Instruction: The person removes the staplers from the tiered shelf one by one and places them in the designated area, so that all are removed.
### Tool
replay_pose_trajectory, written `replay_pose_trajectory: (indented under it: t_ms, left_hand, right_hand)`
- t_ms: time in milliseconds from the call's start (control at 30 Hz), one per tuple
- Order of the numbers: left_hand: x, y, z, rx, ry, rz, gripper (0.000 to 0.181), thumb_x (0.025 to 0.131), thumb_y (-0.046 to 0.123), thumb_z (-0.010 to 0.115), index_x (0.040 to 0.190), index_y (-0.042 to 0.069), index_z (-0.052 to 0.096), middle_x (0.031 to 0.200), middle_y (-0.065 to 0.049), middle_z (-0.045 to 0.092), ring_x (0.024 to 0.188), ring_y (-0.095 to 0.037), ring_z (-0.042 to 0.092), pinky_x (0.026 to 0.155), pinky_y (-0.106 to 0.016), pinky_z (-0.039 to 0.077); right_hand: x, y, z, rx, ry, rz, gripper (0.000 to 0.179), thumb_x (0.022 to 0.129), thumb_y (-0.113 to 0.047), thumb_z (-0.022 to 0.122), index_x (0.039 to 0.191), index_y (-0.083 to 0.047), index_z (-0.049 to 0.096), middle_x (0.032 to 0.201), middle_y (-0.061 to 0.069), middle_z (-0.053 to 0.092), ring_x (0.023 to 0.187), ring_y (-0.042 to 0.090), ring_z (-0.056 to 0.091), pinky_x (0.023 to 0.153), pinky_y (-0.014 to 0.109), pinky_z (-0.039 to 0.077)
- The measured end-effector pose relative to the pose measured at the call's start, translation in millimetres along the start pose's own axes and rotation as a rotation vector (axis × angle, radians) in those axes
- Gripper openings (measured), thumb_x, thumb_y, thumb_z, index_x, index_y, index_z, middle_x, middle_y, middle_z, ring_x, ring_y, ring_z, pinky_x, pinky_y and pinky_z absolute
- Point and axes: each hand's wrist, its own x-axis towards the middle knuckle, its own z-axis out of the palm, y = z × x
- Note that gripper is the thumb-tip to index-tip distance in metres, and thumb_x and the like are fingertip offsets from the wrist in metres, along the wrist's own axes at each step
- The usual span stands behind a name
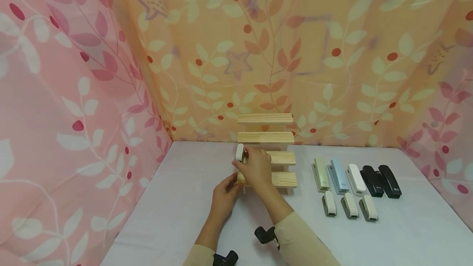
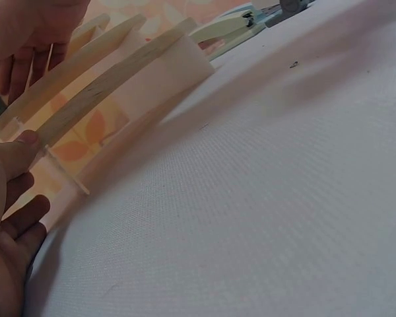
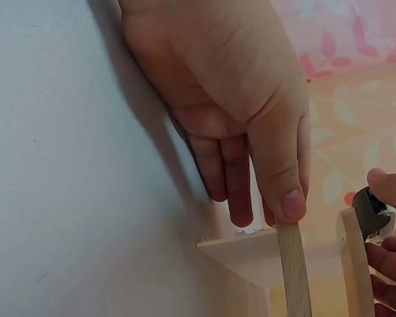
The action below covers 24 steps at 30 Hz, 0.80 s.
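Note:
A small white stapler point(image 1: 239, 152) stands at the left end of the second-lowest board of a tiered wooden shelf point(image 1: 284, 179). My right hand point(image 1: 259, 170) holds this stapler from its right side; in the right wrist view the stapler's dark base point(image 3: 365, 212) is at that board, beside the fingers. Lower down, my left hand point(image 1: 223, 197) grips the left end of the lowest board. Its thumb point(image 3: 292, 203) lies on the board's edge, and the other fingers are underneath.
Right of the shelf lie a green stapler point(image 1: 320, 175), a blue stapler point(image 1: 338, 175), a white stapler point(image 1: 356, 179) and two black staplers point(image 1: 389, 181). In front are three small white staplers point(image 1: 349, 205). A patterned curtain point(image 1: 207, 93) hangs behind the white table point(image 1: 170, 216).

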Motion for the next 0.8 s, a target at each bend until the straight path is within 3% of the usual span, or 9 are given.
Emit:
replay_pose_trajectory:
  t_ms: [200,800]
  left_hand:
    - [0.8,-1.9,-0.2,0.02,-0.004,-0.001,0.052,0.091,0.033,0.079,0.137,0.015,0.066,0.132,-0.002,0.07,0.131,-0.022,0.06,0.112,-0.046,0.049]
    - [0.3,-1.9,-0.2,0.015,0.004,-0.003,0.054,0.089,0.034,0.081,0.138,0.017,0.066,0.131,0.0,0.07,0.131,-0.021,0.06,0.117,-0.047,0.043]
  right_hand:
    - [1.2,1.3,1.9,-0.007,-0.006,0.006,0.059,0.08,-0.049,0.085,0.125,-0.012,0.071,0.104,0.0,0.076,0.105,0.028,0.061,0.087,0.042,0.042]
    - [1.6,7.0,-7.9,0.058,-0.018,-0.044,0.041,0.083,-0.031,0.085,0.117,-0.01,0.075,0.106,0.006,0.078,0.097,0.028,0.065,0.086,0.044,0.047]
